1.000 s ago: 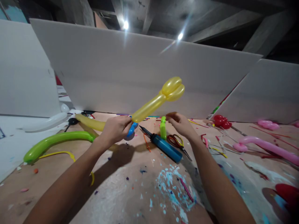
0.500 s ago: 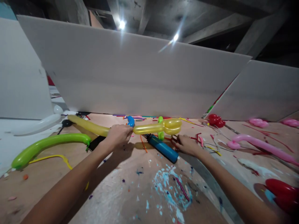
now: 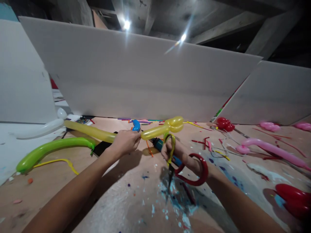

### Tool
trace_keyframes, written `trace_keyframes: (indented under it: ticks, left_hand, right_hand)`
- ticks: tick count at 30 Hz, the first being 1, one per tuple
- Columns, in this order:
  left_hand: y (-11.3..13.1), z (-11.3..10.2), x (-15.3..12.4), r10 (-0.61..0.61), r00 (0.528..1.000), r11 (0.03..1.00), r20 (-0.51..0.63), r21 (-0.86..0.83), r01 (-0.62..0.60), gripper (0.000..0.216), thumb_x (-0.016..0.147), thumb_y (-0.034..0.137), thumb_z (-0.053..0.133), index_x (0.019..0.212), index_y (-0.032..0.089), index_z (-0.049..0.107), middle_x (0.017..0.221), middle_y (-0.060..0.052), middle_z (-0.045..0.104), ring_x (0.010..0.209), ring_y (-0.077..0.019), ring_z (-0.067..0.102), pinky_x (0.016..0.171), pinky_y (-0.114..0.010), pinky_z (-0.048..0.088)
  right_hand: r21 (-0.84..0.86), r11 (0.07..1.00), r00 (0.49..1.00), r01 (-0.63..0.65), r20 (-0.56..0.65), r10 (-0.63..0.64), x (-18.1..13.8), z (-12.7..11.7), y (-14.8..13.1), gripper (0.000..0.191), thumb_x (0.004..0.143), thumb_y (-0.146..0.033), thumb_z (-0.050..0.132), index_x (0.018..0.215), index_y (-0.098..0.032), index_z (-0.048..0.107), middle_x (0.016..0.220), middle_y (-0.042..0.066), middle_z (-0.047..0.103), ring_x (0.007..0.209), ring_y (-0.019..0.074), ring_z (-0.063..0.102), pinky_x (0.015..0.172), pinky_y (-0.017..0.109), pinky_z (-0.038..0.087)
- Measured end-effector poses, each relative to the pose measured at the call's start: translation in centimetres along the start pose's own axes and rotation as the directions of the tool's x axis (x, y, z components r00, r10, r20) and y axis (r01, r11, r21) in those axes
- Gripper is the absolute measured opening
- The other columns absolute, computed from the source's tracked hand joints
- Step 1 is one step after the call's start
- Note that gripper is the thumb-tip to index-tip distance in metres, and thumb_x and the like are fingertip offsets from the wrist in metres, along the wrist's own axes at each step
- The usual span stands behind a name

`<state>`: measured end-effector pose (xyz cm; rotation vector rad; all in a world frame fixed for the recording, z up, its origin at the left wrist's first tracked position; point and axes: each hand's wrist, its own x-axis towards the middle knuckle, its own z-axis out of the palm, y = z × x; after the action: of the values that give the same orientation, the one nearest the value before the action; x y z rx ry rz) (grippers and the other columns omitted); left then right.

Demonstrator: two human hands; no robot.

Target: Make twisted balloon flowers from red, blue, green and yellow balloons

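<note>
My left hand (image 3: pixel 127 141) pinches a long yellow balloon (image 3: pixel 155 131) near its middle. Its far end is twisted into bulging loops on the right, while the thin tail runs left behind my wrist. In my right hand (image 3: pixel 182 153) is a pair of scissors (image 3: pixel 204 173) with one red and one yellow handle loop. The blades point down toward me, away from the balloon. A blue hand pump (image 3: pixel 159 144) lies under the balloon, partly covered by my right hand. Just beyond my left fingers sits a small blue balloon (image 3: pixel 136 125).
A green balloon (image 3: pixel 55 149) and a whitish one (image 3: pixel 41 128) lie left. On the right are red balloons (image 3: pixel 224 124), a pink balloon (image 3: pixel 274 152) and scattered scraps. A dark flat object (image 3: pixel 100 148) lies under my left forearm. White panels (image 3: pixel 145 77) stand behind.
My right hand has picked up the scissors and moved left toward me, in front of the pump. The yellow balloon's looped end has tilted up and shifted slightly left. My left hand keeps its grip.
</note>
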<state>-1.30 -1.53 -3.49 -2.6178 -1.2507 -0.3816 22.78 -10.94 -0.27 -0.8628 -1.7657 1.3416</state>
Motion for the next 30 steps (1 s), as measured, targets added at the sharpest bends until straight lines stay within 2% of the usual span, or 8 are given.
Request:
trace_keyframes:
  ticks: [3,4,7,12,17,23,26,30]
  left_hand:
    - [-0.5,-0.2,0.0,0.023,0.999,1.0,0.032,0.003,-0.023,0.032,0.092,0.032,0.035,0.086,0.022,0.064,0.082,-0.008,0.071,0.071,-0.0237,0.065,0.059,-0.031,0.037]
    - [-0.7,-0.1,0.0,0.03,0.999,1.0,0.039,0.004,-0.03,0.031,0.092,0.032,0.035,0.086,0.022,0.064,0.082,-0.008,0.071,0.072,-0.0241,0.065,0.058,-0.031,0.037]
    - [-0.9,0.1,0.1,0.034,0.998,0.999,0.047,0.004,-0.034,0.031,0.092,0.031,0.035,0.085,0.021,0.064,0.081,-0.008,0.071,0.071,-0.0247,0.065,0.058,-0.032,0.037]
    - [0.9,1.7,0.1,0.081,0.994,0.993,0.07,-0.087,-0.075,0.031,0.09,0.034,0.039,0.083,0.019,0.065,0.086,-0.009,0.07,0.075,-0.0229,0.065,0.065,-0.033,0.042]
    - [2.2,4.1,0.0,0.058,0.995,0.991,0.085,-0.129,-0.047,0.034,0.09,0.036,0.039,0.082,0.016,0.065,0.084,-0.012,0.069,0.076,-0.0242,0.063,0.072,-0.036,0.044]
    - [0.9,5.7,-0.1,0.058,0.981,0.988,0.184,-0.155,-0.029,0.037,0.09,0.044,0.038,0.091,0.017,0.063,0.089,-0.013,0.07,0.078,-0.0265,0.065,0.067,-0.035,0.044]
    - [0.2,5.6,-0.3,0.028,0.976,0.986,0.218,-0.166,0.009,0.041,0.088,0.05,0.041,0.094,0.015,0.062,0.089,-0.014,0.069,0.078,-0.0266,0.064,0.066,-0.035,0.044]
    - [-0.4,5.3,-0.4,0.088,0.958,0.974,0.273,-0.227,-0.025,0.041,0.087,0.053,0.042,0.09,0.017,0.062,0.091,-0.012,0.069,0.079,-0.0252,0.064,0.065,-0.032,0.042]
  right_hand:
    - [0.219,0.974,0.998,0.055,-0.041,-0.047,2.5,1.3,-1.1,0.065,0.052,-0.085,0.061,0.076,-0.026,0.048,0.078,0.003,0.057,0.073,0.0204,0.052,0.068,0.035,0.044]
    - [0.275,0.961,1.0,0.024,0.003,-0.026,3.3,1.3,-1.5,0.07,0.049,-0.09,0.056,0.075,-0.026,0.048,0.077,0.003,0.058,0.073,0.0212,0.053,0.069,0.036,0.045]
    - [0.456,0.89,0.998,-0.016,0.066,-0.016,6.0,0.3,-1.6,0.076,0.053,-0.096,0.04,0.077,-0.024,0.05,0.07,0.004,0.058,0.067,0.0212,0.054,0.066,0.038,0.048]
    - [0.748,0.659,0.996,0.075,-0.024,-0.086,10.0,-0.4,3.0,0.07,0.069,-0.089,0.029,0.074,-0.022,0.047,0.058,-0.001,0.048,0.054,0.0175,0.047,0.068,0.044,0.053]
    - [0.889,0.444,0.992,0.112,-0.128,0.005,11.1,-0.4,7.6,0.054,0.083,-0.074,0.028,0.07,-0.023,0.041,0.055,-0.002,0.044,0.053,0.0175,0.046,0.063,0.043,0.054]
    - [0.823,0.551,0.982,0.139,-0.188,0.033,11.7,-0.3,8.9,0.05,0.082,-0.069,0.033,0.065,-0.022,0.042,0.053,0.0,0.05,0.046,0.0155,0.045,0.05,0.033,0.051]
    - [0.784,0.59,0.967,0.192,-0.252,0.02,12.3,0.0,9.4,0.047,0.082,-0.065,0.038,0.063,-0.022,0.044,0.052,0.0,0.052,0.046,0.0151,0.047,0.054,0.034,0.053]
    - [0.709,0.645,0.928,0.287,-0.372,-0.004,12.4,0.7,9.6,0.037,0.077,-0.055,0.052,0.063,-0.022,0.046,0.05,-0.002,0.051,0.044,0.0136,0.047,0.06,0.037,0.056]
